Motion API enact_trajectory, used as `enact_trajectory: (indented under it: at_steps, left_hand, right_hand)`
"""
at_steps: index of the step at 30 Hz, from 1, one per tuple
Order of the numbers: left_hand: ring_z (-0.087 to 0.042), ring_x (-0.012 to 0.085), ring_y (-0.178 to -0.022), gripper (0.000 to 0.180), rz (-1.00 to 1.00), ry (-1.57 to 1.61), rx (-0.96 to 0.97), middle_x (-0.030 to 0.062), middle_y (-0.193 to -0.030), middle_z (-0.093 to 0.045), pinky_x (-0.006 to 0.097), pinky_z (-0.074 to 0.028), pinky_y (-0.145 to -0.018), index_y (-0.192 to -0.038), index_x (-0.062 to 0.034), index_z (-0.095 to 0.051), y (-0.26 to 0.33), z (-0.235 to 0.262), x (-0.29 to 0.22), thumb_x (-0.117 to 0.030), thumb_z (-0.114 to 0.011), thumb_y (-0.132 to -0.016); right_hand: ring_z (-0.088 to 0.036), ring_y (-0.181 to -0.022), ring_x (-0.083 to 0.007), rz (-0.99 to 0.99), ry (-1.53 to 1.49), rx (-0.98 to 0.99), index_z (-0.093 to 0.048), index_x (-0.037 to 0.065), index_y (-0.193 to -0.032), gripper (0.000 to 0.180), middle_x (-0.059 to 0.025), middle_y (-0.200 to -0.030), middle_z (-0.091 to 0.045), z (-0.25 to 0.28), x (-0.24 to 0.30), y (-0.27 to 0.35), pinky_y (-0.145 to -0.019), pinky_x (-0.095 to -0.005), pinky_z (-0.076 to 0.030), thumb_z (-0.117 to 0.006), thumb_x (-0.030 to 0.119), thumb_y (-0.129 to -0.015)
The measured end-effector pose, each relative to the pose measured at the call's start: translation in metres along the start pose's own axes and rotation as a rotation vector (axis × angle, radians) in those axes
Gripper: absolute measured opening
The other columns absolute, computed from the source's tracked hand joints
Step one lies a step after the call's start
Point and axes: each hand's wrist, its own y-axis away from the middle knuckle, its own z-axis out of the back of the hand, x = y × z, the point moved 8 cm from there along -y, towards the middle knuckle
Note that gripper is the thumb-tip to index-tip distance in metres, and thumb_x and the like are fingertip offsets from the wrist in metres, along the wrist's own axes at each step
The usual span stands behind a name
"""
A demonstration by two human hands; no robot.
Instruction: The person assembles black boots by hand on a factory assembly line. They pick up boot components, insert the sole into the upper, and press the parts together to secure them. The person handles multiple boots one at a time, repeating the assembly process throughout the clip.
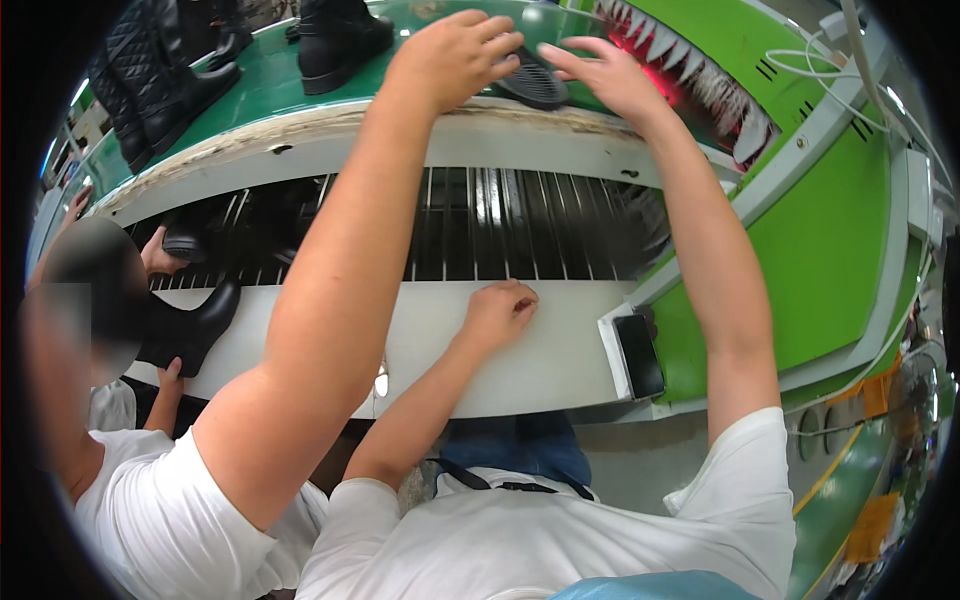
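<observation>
My right hand (610,80) reaches over the green surface, fingers stretched and apart, with nothing seen in it. Just left of it is a black shoe or boot (535,85) with its ridged sole toward me. A co-worker's hand (455,60) is at the left side of that sole, its arm crossing from the lower left. My left hand (500,312) rests on the white ledge (440,350) with fingers curled closed; a small dark spot shows between them, and I cannot make out whether it is a held thing.
Black boots (340,45) stand on the green surface (255,90). A metal-bar rack (500,220) lies below it. To the right is a green machine (800,270) with a fringed, red-lit opening (690,85). A dark phone-like box (638,355) sits beside the ledge. At left, hands hold a black boot (195,325).
</observation>
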Motion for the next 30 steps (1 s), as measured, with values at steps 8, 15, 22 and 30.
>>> enact_trajectory:
  at_steps: [8,15,22,30]
  left_hand:
    - [-0.079,0.0283,-0.086,0.008,0.003,0.029,0.000,0.0097,-0.095,-0.079,0.040,-0.063,-0.079,-0.101,-0.0067,-0.084,-0.001,0.001,0.001,-0.011,-0.083,-0.095]
    - [-0.078,0.0290,-0.085,0.007,-0.018,-0.064,-0.032,0.0063,-0.091,-0.077,0.041,-0.061,-0.076,-0.099,-0.0103,-0.083,-0.007,-0.002,0.012,-0.012,-0.081,-0.093]
    - [-0.076,0.0316,-0.082,0.006,-0.026,-0.031,0.005,0.0069,-0.090,-0.076,0.044,-0.061,-0.074,-0.097,-0.0088,-0.083,-0.012,-0.013,0.006,-0.012,-0.080,-0.093]
    - [-0.077,0.0321,-0.084,0.005,0.023,-0.074,0.011,0.0078,-0.092,-0.077,0.045,-0.061,-0.076,-0.096,-0.0088,-0.082,-0.011,-0.008,0.014,-0.012,-0.081,-0.093]
  right_hand:
    - [-0.076,-0.113,-0.0252,0.162,0.123,0.108,-0.075,0.000,-0.137,0.035,-0.0143,-0.118,-0.081,0.004,-0.033,-0.041,-0.098,-0.0335,-0.058,-0.068,0.020,-0.109]
    - [-0.067,-0.144,-0.0426,-0.504,1.183,-0.204,-0.075,0.007,-0.146,0.060,-0.0263,-0.153,-0.070,0.182,-0.181,-0.083,-0.121,-0.0502,-0.051,-0.057,0.040,-0.099]
    - [-0.053,-0.158,-0.0433,-0.747,1.303,0.087,-0.068,0.002,-0.154,0.062,-0.0255,-0.168,-0.057,0.278,-0.320,-0.098,-0.130,-0.0514,-0.042,-0.052,0.032,-0.102]
    - [-0.077,-0.122,-0.0360,-0.961,0.388,-0.210,-0.081,0.005,-0.127,0.042,-0.0155,-0.137,-0.080,0.262,-0.352,-0.105,-0.113,-0.0521,-0.055,-0.086,0.036,-0.098]
